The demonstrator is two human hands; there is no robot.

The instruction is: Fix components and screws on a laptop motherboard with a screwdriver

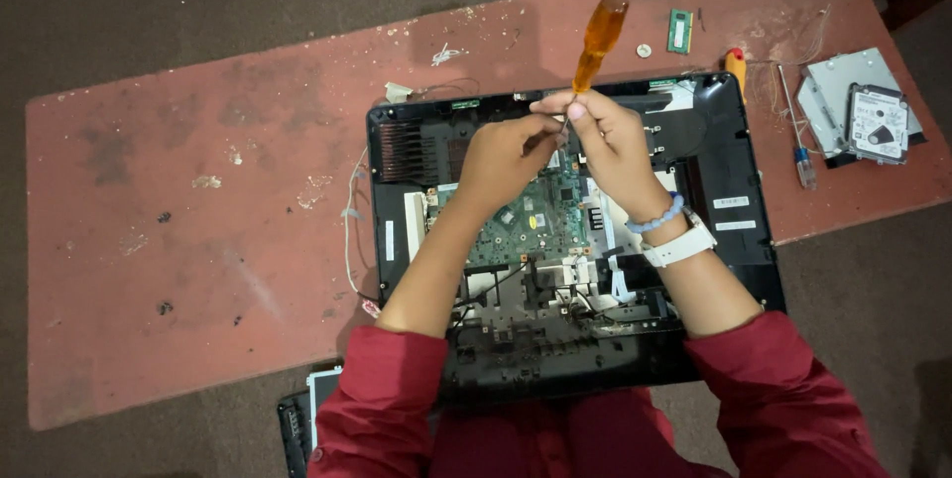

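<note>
An opened black laptop chassis point(739, 240) lies on a worn red table point(198, 210), its green circuit board point(531, 225) exposed. My right hand point(610, 136) grips an orange-handled screwdriver point(598, 42) near its shaft, the handle pointing up and away over the chassis' far edge. My left hand point(506, 151) meets it at the tip end, fingers pinched there; whether a screw is held is hidden. Both hands hover above the board's far part. A white watch and a pale blue bead bracelet sit on my right wrist.
At the table's right end lie a hard drive point(878, 123) on a metal bracket, a thin blue-handled screwdriver point(798, 146), an orange-handled tool point(735, 66), a small green memory module point(679, 30) and a coin cell point(644, 50). Loose wires trail left of the chassis. A dark part lies on the floor by my left sleeve.
</note>
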